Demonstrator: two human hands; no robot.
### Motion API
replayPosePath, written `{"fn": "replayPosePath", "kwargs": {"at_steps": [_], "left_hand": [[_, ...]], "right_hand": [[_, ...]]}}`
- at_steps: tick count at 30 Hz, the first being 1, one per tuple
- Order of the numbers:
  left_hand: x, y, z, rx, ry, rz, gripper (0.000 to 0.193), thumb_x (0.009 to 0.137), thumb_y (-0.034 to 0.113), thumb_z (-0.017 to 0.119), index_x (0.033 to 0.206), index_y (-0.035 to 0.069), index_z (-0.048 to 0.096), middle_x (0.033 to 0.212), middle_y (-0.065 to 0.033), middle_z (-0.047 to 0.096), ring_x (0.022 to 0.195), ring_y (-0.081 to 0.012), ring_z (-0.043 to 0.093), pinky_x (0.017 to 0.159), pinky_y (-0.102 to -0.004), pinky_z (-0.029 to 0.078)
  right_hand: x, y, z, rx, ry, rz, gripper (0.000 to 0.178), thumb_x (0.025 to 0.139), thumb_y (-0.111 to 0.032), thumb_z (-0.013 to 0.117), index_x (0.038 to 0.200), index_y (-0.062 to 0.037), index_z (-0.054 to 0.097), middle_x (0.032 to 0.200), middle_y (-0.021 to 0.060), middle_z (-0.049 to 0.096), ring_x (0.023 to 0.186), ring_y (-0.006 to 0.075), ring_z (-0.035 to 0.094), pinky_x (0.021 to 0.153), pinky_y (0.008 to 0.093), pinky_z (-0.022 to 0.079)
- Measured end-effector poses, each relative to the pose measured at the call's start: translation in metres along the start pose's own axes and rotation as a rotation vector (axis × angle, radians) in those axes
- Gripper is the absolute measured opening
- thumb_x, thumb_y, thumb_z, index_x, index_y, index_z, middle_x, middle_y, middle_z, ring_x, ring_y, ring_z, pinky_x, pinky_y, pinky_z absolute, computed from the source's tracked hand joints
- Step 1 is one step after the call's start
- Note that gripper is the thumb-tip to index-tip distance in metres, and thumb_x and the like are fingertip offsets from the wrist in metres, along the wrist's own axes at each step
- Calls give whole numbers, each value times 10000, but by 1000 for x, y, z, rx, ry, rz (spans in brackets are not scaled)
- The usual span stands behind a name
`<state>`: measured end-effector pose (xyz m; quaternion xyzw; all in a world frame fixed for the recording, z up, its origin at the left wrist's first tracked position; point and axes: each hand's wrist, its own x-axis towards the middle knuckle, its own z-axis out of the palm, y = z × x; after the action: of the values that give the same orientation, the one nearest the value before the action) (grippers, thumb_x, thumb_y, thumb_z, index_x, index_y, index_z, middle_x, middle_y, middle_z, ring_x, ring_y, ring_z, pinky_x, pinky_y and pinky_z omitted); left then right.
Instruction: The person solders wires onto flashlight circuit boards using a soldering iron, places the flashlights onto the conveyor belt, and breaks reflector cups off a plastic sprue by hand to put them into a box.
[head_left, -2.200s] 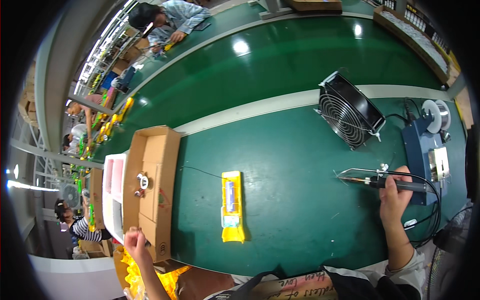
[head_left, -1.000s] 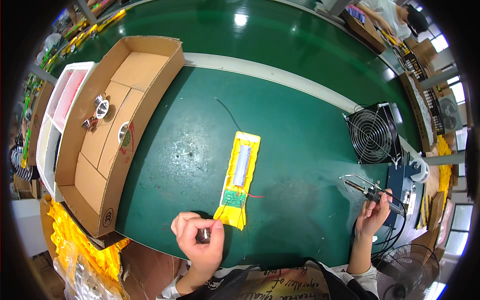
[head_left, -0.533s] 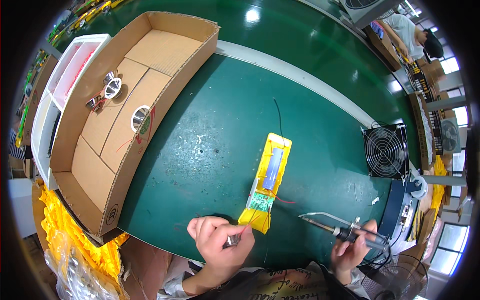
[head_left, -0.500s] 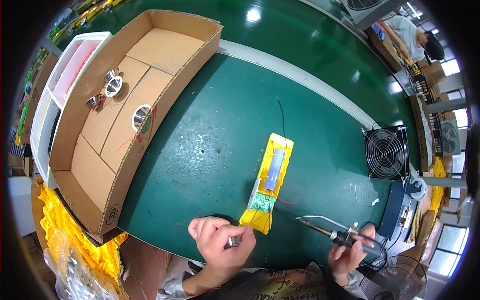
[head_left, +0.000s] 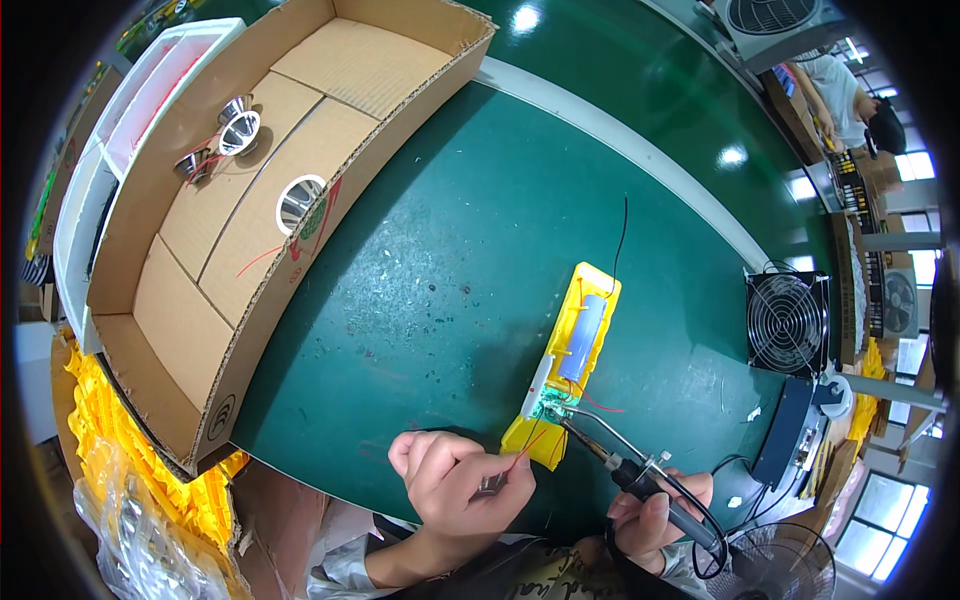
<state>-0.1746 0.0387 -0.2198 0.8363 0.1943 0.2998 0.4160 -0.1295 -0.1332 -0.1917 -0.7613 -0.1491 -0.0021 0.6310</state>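
Observation:
My left hand (head_left: 460,490) is closed around a small silver reflector cup (head_left: 491,484), mostly hidden by the fingers. A thin red wire (head_left: 528,449) runs from its fingertips toward a yellow plastic housing (head_left: 545,446). In that housing lie a blue cylindrical battery (head_left: 583,340) and a small green circuit board (head_left: 551,403). Gripped in my right hand (head_left: 655,515) is a soldering iron (head_left: 632,479) with a thin metal feed tube (head_left: 610,435) alongside. The iron's tip is at the circuit board's lower edge; actual contact cannot be made out. A black wire (head_left: 622,240) sticks out beyond the housing's far end.
A large cardboard box (head_left: 225,350) with several reflector cups (head_left: 240,132) stands at the left. At the right are a black fan (head_left: 787,322) and a dark box-shaped unit (head_left: 787,432). Yellow parts (head_left: 110,430) lie lower left. Another person (head_left: 845,100) is far right.
My right hand has moved left, bringing the iron's tip and feed tube to the circuit board. The left hand keeps its grip near the housing. The whole view has shifted slightly.

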Motion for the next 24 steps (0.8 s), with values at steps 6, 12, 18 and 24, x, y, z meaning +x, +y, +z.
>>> {"fn": "replayPosePath", "kwargs": {"at_steps": [6, 12, 18, 24], "left_hand": [[0, -1, -1, 0, 6, -3, 170, 459, 40, 685, 575, 105, 578, 591, 9, 422, 553, -156, 432, 643, -297, 299], [-1, -1, -1, 20, -5, -2, 173, 464, 37, 686, 570, 108, 569, 593, 10, 422, 552, -158, 433, 643, -298, 301], [-2, -2, 0, -1, 2, -9, 176, 500, 56, 695, 605, 145, 585, 577, 56, 399, 548, -112, 414, 647, -297, 255], [-2, -3, 0, -2, 0, -8, 185, 490, 47, 695, 607, 139, 585, 584, 48, 398, 553, -116, 419, 651, -299, 258]], "right_hand": [[-1, 1, 2, 5, -14, 23, 274, 821, -179, 520, 849, -7, 308, 519, 52, 531, 420, 112, 522, 446, 230, 440], [-3, 2, 2, 34, 10, 55, 308, 816, -206, 542, 848, -9, 307, 520, 57, 529, 429, 116, 525, 447, 225, 435], [-4, 0, -1, 29, 9, 92, 347, 812, -232, 558, 843, -9, 294, 550, 73, 533, 433, 117, 527, 441, 219, 436], [-6, 1, -3, 32, 3, 95, 373, 803, -227, 582, 854, -7, 285, 577, 98, 539, 463, 123, 537, 433, 228, 452]]}}
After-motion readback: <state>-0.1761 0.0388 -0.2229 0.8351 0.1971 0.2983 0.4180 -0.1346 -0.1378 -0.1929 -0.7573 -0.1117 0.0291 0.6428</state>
